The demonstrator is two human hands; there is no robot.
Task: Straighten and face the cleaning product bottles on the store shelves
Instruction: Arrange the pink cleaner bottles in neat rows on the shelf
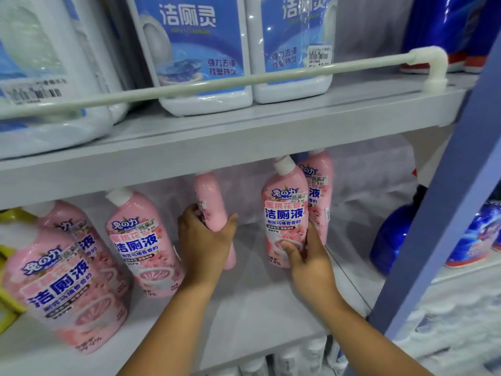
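Observation:
Several pink toilet-cleaner bottles stand on the middle shelf [257,316]. My left hand [204,241] grips one pink bottle [212,202] that is turned side-on, its label facing left. My right hand [306,255] holds the lower part of another pink bottle [286,210], whose label faces front. A further pink bottle [321,194] stands right behind that one. To the left, a front-facing pink bottle [141,245] and two more pink bottles [62,289] stand closer to the shelf edge.
White bottles with blue labels [198,50] fill the upper shelf behind a white guard rail [244,80]. A blue upright post [439,226] bounds the bay on the right. Dark blue bottles [390,240] stand beyond it. White bottle caps [298,356] show on the shelf below.

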